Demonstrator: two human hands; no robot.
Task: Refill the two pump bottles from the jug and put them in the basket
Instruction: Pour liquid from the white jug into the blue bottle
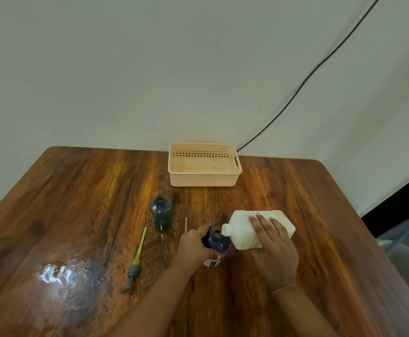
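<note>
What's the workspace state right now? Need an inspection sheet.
Surface: wooden table; wet patch at near left.
Job's things: jug tilted, spout at the uncapped blue bottle; green bottle upright, uncapped; basket at far edge, no bottles inside; pump lying flat.
Clutter: thin rod lying between the bottles.
Hands: left hand grips blue bottle; right hand holds jug, fingers across it.
Cables: black cable runs down behind the table.
Surroundings: plain wall.
</note>
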